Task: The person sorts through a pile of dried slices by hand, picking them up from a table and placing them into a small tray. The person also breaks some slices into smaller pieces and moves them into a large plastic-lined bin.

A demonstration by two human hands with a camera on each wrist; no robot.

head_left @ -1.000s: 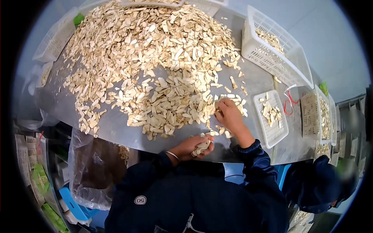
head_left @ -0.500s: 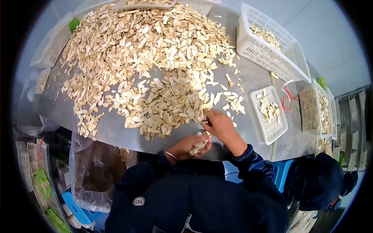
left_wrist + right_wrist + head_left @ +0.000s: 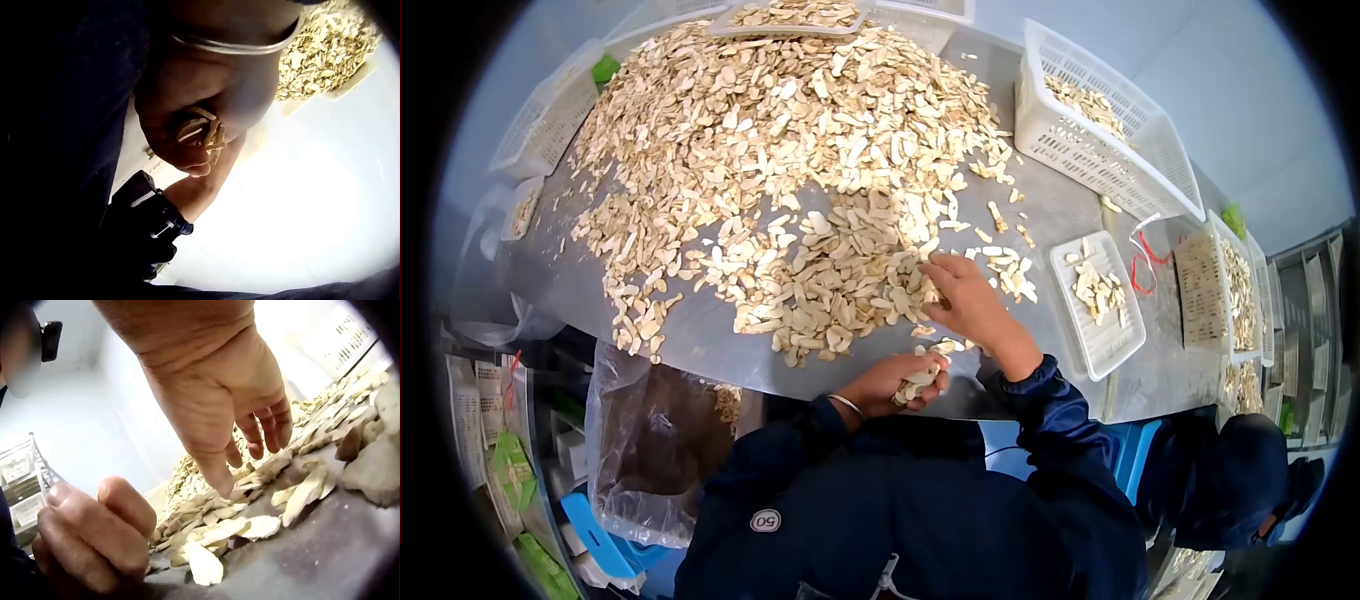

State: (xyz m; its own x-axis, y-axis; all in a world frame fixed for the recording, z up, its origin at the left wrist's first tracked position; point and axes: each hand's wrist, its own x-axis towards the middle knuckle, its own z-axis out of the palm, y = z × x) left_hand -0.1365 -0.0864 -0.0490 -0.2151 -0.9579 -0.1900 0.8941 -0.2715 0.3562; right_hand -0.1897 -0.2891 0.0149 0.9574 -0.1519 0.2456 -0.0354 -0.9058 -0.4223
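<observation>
A broad heap of pale dried slices (image 3: 800,130) covers much of the metal table, with a nearer, shaded mound (image 3: 845,270) in front of me. My left hand (image 3: 878,382) is low at the table's front edge, fingers curled round a small bunch of slices (image 3: 212,134). At the right side of the near mound is my right hand (image 3: 972,302), palm down. In the right wrist view its fingers (image 3: 269,431) point down at the slices, loosely bent and apart from the thumb, with nothing visible between them. Several loose slices (image 3: 250,528) lie beneath it.
To the right is a shallow white tray (image 3: 1112,345) with some slices, beside a red cord (image 3: 1140,270). White perforated baskets (image 3: 1090,165) stand at the back right and right edge (image 3: 1200,300). A plastic-lined bin (image 3: 640,480) is below the table at left. Another person (image 3: 1220,480) is at right.
My right hand moved from the loose slices toward my left hand, then back up and away to the near mound. The left hand stays in place, still holding its bunch.
</observation>
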